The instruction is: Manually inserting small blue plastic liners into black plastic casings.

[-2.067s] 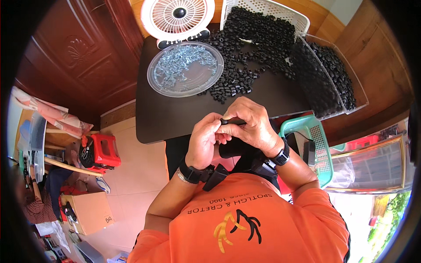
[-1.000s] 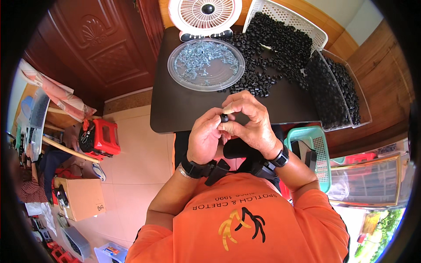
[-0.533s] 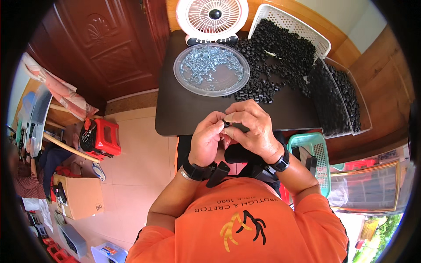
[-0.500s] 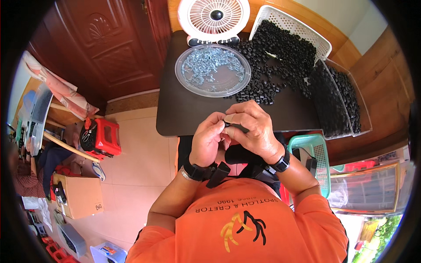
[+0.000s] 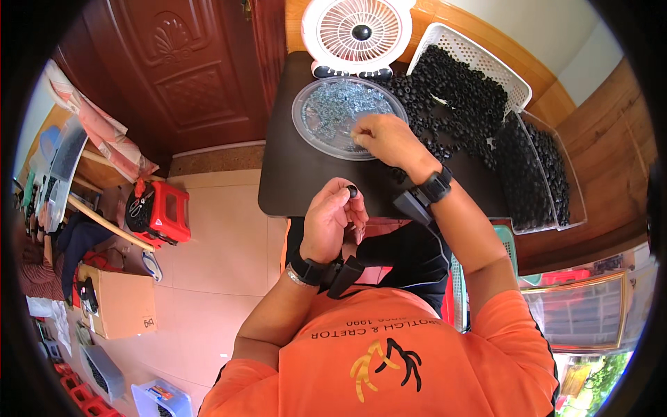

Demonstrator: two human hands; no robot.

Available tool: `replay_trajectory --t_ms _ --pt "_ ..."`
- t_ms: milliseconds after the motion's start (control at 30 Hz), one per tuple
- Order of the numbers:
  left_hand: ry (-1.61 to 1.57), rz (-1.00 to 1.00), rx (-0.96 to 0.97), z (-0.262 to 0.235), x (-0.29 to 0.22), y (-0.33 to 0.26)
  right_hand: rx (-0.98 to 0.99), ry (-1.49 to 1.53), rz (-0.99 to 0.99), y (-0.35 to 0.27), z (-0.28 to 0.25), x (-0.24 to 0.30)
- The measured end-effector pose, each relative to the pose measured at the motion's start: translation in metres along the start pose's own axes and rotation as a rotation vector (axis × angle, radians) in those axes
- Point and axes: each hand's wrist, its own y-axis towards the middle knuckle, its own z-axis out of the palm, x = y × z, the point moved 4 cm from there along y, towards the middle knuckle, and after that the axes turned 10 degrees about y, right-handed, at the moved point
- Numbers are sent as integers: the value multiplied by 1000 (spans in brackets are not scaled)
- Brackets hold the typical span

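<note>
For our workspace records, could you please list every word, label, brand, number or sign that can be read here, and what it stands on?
Orange shirt: two lines of dark lettering, upside down in this view; I don't copy the wording.
Cardboard box: a short dark marking, too small to read surely.
Round clear tray and black pieces: no lettering can be made out.

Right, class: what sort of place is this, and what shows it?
Probably a home room used for small handwork: a panelled door, a dark table heaped with small black parts, and a round clear tray of tiny shiny pieces.
</note>
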Motion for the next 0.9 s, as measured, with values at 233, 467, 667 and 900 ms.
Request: replay_trajectory --t_ms 233,467,667,900 --pt "-34 -14 1 -3 4 1 21 -153 -11 36 19 -3" --pt "-49 -28 15 -5 5 3 120 -342 -8 43 24 10" --pt "-33 -15 -19 -3 3 3 46 -287 50 35 16 0" --pt "8 -26 -17 -4 5 4 71 -254 -41 38 20 -9"
